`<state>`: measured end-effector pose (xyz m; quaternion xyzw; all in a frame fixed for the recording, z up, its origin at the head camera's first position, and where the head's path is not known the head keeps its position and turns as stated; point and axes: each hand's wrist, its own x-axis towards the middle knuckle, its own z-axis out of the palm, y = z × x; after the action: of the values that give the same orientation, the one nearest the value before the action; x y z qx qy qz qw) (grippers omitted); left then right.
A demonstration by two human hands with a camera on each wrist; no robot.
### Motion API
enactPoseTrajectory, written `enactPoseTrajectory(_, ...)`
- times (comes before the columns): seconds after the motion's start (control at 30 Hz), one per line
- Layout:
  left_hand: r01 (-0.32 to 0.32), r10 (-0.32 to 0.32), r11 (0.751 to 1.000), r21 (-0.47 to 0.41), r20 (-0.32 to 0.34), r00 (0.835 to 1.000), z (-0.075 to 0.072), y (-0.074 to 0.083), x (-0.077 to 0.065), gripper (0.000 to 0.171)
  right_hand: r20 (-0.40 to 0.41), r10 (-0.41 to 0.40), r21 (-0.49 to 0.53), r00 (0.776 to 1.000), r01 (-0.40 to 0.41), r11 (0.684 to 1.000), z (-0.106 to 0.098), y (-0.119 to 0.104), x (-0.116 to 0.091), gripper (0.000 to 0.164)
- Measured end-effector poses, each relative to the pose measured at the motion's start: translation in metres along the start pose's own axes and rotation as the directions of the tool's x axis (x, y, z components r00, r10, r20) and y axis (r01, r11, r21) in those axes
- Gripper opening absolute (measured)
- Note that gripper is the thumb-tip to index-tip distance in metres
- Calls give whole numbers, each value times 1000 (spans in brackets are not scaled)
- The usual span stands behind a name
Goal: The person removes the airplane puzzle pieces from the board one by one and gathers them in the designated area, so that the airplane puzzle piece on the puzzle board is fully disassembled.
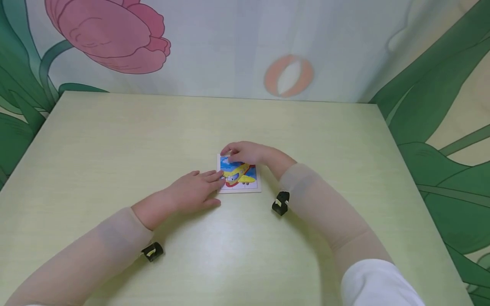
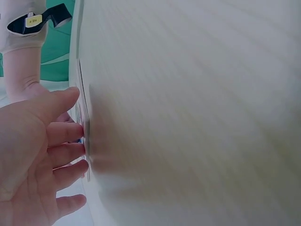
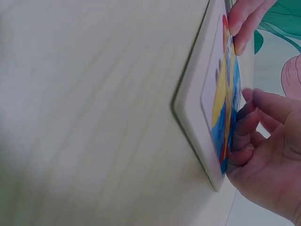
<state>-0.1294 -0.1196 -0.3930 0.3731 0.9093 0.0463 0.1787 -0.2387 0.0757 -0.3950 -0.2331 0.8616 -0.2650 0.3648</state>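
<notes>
A small square picture board (image 1: 239, 189) with a white border lies flat on the table, showing a yellow cartoon airplane against blue sky. At its left side my left hand (image 1: 196, 191) rests with fingers spread and fairly straight, the fingertips on the board's left edge. My right hand (image 1: 246, 152) lies over the top part of the board and hides some of the picture. In the right wrist view, the right hand (image 3: 273, 146) has loosely bent fingers touching the picture, with nothing visible in its grasp. The board (image 3: 193, 127) shows a thin, raised edge there.
The pale wooden table (image 1: 153, 127) extends around the board on all sides. Behind it stands a wall painted with a pink flower (image 1: 111, 34) and green leaves (image 1: 432, 93). Each sleeve carries a small black wrist camera (image 1: 281, 203).
</notes>
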Motion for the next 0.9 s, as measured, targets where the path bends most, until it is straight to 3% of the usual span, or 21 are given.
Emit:
enactPoseTrajectory(0.37,-12,12,1000,13,-2,1000,-2,2,1,64,-77,-105,-217,992,86,972,10,0,-2,35)
enactPoseTrajectory(0.73,-5,5,1000,-1,-7,1000,-2,2,1,64,-88,-51,-57,995,46,997,3,6,-3,30)
enactPoseTrajectory(0.9,-4,4,1000,2,-7,1000,-3,2,0,64,-60,-54,-45,997,51,998,3,4,-5,33)
